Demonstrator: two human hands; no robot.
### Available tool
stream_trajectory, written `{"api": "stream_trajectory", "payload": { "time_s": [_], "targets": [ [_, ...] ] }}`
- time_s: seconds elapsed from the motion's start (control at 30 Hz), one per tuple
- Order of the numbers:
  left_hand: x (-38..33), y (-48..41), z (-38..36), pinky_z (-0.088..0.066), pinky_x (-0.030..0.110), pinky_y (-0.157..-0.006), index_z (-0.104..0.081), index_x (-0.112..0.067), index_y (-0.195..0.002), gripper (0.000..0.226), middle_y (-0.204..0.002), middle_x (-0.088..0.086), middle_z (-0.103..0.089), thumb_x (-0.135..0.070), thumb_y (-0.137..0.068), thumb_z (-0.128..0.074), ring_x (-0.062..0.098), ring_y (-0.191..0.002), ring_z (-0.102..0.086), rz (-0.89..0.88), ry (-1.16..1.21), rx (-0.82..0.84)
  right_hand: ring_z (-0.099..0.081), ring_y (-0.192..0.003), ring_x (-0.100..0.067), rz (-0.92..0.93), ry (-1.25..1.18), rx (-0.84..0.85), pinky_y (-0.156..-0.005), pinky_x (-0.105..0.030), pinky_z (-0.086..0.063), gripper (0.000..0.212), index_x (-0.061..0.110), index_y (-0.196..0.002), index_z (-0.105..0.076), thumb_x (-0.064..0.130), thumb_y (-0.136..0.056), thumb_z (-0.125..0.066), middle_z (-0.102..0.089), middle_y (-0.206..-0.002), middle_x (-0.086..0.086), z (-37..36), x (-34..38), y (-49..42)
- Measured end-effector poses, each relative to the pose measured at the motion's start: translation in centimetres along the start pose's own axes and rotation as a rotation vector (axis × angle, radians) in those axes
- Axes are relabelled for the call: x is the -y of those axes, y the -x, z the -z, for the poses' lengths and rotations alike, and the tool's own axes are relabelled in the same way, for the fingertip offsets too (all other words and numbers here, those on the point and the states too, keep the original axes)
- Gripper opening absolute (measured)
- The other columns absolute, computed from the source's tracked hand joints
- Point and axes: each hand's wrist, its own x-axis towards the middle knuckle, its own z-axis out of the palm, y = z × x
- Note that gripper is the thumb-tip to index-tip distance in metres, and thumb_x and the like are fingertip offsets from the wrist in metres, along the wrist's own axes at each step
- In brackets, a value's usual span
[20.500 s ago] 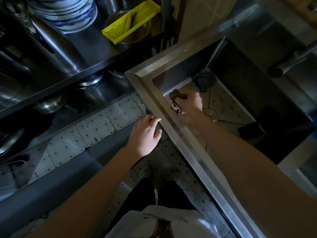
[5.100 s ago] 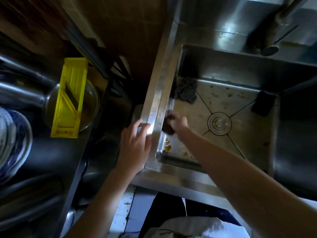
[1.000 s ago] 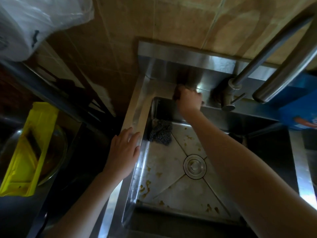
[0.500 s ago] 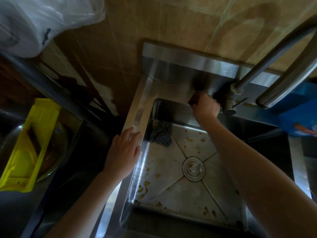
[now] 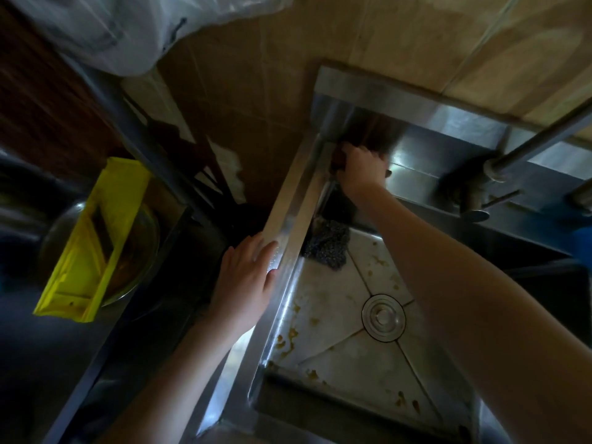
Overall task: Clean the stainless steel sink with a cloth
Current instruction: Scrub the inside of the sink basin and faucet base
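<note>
The stainless steel sink (image 5: 290, 225) fills the right half of the head view; its floor carries yellow-brown food specks around a round drain (image 5: 383, 317). My right hand (image 5: 360, 169) reaches to the sink's far left corner and grips a dark brown cloth (image 5: 338, 161), pressing it on the back ledge. Only a small edge of the cloth shows past my fingers. My left hand (image 5: 246, 280) rests flat with straight fingers on the sink's left rim.
A dark wire scourer (image 5: 326, 248) lies in the basin's far left corner. The tap (image 5: 474, 193) and two steel pipes stand at the back right. Left of the sink, a yellow slicer (image 5: 93, 238) lies over a glass bowl. A plastic bag (image 5: 128, 24) hangs top left.
My right hand has slid the cloth leftward along the back ledge, from beside the tap to the far left corner. My left hand stays on the left rim.
</note>
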Motion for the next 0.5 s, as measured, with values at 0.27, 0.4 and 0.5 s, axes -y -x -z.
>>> {"api": "stream_trajectory", "payload": {
  "time_s": [0.27,0.4,0.5],
  "targets": [
    [0.4,1.9,0.3,-0.034,0.051,-0.103,-0.051,-0.008,-0.131,0.043,-0.141,0.019,-0.042,-0.016,-0.089,-0.058,0.036,-0.128,-0.041,0.033,0.003,-0.023,-0.055,-0.109,-0.031,0.143,-0.080,0.058,-0.097,-0.042,-0.032,0.035,0.026,-0.118,-0.060,0.019,-0.083,-0.059,-0.063,-0.118,-0.007,-0.5,1.7,1.9],
    [0.7,2.6,0.3,-0.032,0.046,-0.102,-0.048,-0.012,-0.132,0.042,-0.143,0.016,-0.039,-0.020,-0.092,-0.054,0.032,-0.129,-0.039,0.042,-0.039,-0.021,-0.056,-0.108,-0.029,0.186,-0.119,0.063,-0.094,-0.040,-0.030,0.037,0.024,-0.119,-0.059,0.017,-0.083,-0.059,-0.060,-0.121,-0.005,-1.3,1.7,5.5],
    [0.7,3.4,0.3,-0.034,0.045,-0.100,-0.051,-0.011,-0.131,0.042,-0.140,0.016,-0.042,-0.019,-0.090,-0.057,0.033,-0.126,-0.042,0.029,-0.048,-0.041,-0.058,-0.107,-0.027,0.201,-0.165,0.053,-0.092,-0.037,-0.029,0.040,0.026,-0.122,-0.059,0.017,-0.083,-0.060,-0.060,-0.123,-0.003,-2.0,2.0,8.6]
  ]
}}
